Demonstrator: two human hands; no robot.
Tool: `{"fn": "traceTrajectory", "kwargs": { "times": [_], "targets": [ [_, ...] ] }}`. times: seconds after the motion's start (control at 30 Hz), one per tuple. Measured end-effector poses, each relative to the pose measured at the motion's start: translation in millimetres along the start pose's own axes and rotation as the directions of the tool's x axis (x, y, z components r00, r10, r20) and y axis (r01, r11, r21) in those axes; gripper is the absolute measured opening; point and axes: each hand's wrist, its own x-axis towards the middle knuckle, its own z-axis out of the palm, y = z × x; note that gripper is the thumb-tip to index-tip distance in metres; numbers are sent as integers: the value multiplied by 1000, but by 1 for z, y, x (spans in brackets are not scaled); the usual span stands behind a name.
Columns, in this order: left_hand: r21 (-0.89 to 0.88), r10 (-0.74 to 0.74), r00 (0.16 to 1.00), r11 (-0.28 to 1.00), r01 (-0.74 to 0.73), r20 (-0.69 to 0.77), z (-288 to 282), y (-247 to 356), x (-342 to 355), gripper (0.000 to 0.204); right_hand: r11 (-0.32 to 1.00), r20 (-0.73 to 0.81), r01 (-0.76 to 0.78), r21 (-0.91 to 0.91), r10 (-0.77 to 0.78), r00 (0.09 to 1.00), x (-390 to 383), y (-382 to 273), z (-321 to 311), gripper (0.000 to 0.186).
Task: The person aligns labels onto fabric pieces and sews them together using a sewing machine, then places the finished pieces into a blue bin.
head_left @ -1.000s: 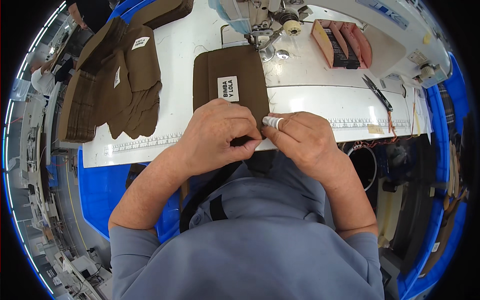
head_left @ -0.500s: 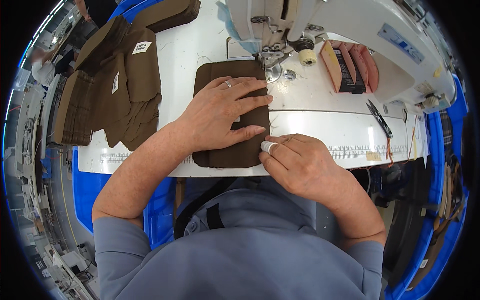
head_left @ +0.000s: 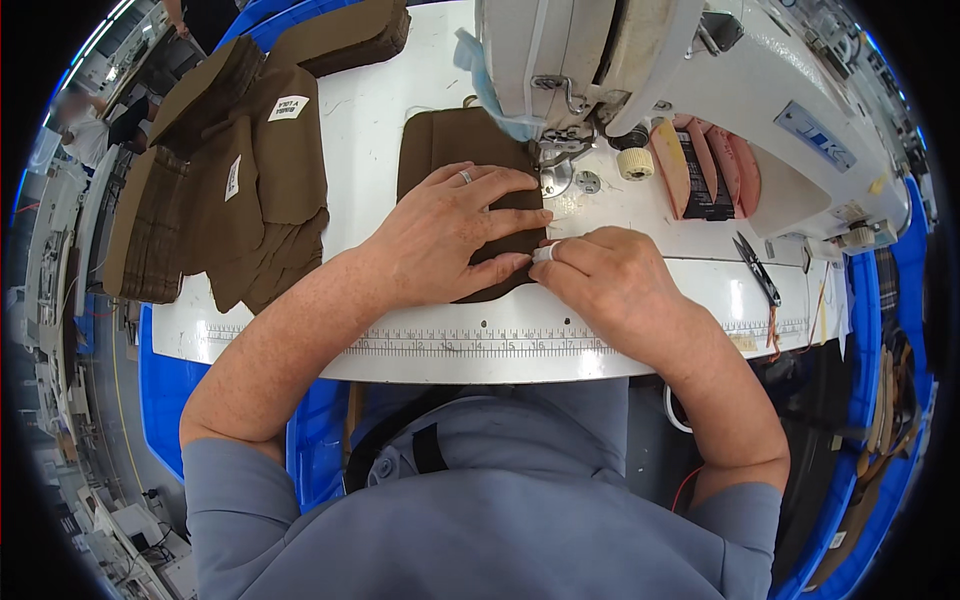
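Note:
A dark brown fabric piece (head_left: 440,140) lies flat on the white sewing table (head_left: 370,120), its far right corner under the needle area of the white sewing machine (head_left: 640,60). My left hand (head_left: 450,235) lies flat on top of the fabric with the fingers spread toward the needle, a ring on one finger. My right hand (head_left: 605,280) is curled at the fabric's near right edge, a white thimble on one fingertip, pinching or pressing that edge.
A stack of brown fabric pieces (head_left: 230,190) with white labels lies at the left. Black snips (head_left: 755,270) and pinkish-tan cut pieces (head_left: 700,175) lie to the right of the machine. A ruler strip (head_left: 470,345) runs along the table's front edge.
The fabric has been slid away from the table's front edge up to the machine's needle. Both hands went with it; the left hand now lies flat on it.

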Motion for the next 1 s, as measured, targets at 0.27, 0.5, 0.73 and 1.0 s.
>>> {"fn": "traceTrajectory", "kwargs": {
  "times": [0.27,0.5,0.73,1.0],
  "targets": [
    [-19,-38,999,999,38,22,-1,-13,-2,47,998,-20,-37,54,38,999,10,30,12,8],
    [-129,99,995,987,-99,-13,-1,-20,-7,35,950,-83,-163,265,192,978,6,39,16,11],
    [-181,81,993,979,-95,-81,5,-18,-2,26,905,-14,-308,292,326,945,2,41,10,13],
    [-158,50,996,986,-62,-79,3,-36,11,29,924,-24,-343,172,352,936,3,44,17,19]
  ]
}}
